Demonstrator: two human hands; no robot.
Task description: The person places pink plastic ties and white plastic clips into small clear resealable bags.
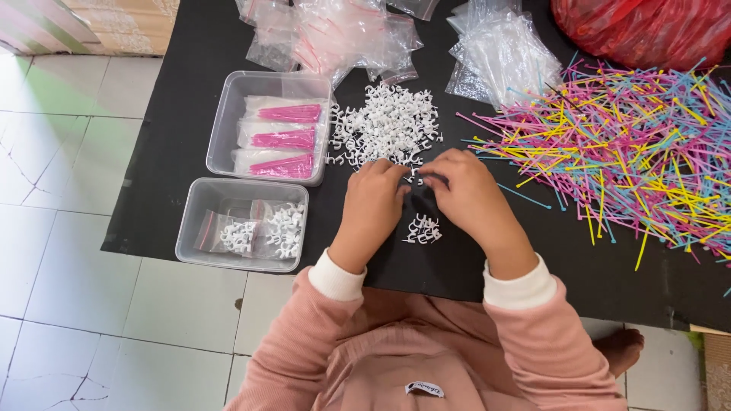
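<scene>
My left hand and my right hand meet over the black mat, fingertips together on small white plastic clips at the near edge of a big pile of white clips. What exactly the fingers pinch is hidden. A small bunch of white clips lies just below my hands.
On the left, one clear tub holds bags of pink sticks and another clear tub holds bagged white clips. Empty small plastic bags lie at the back. Colourful thin sticks cover the right side. A red bag sits in the far right corner.
</scene>
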